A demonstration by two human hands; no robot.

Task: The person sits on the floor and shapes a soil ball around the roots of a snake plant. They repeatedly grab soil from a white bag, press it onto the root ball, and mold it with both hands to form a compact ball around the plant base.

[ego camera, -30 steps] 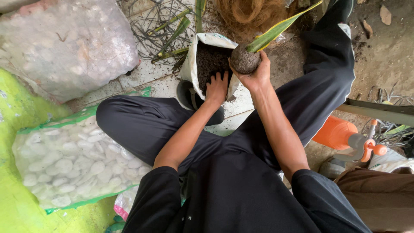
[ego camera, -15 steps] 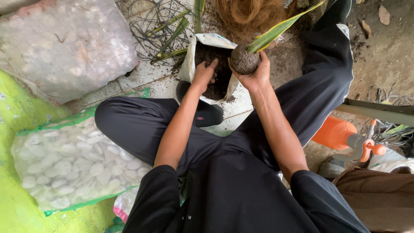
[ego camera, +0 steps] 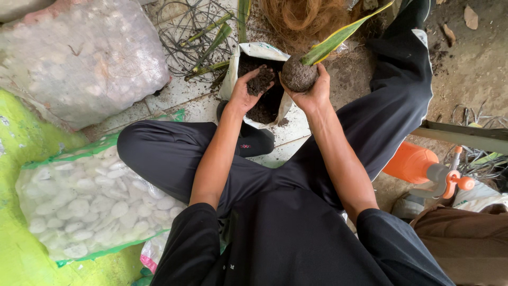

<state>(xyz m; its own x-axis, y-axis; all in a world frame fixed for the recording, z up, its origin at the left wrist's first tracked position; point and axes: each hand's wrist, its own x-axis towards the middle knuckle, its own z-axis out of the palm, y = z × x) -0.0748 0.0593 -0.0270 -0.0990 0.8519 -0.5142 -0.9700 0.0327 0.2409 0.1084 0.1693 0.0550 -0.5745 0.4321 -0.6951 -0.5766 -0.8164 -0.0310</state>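
Right hand (ego camera: 312, 90) has its grip cupped tight around the plant's soil ball (ego camera: 298, 74) over the white bag (ego camera: 254, 53), left hand (ego camera: 244, 91) scooping a loose clump of soil (ego camera: 261, 83), looks crumbly, so support it from underneath.

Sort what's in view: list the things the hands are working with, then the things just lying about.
In use: left hand scooping soil; right hand holding the plant's root ball; soil bag.

Lying about: two sacks of white pebbles, orange sprayer, wire tangle.
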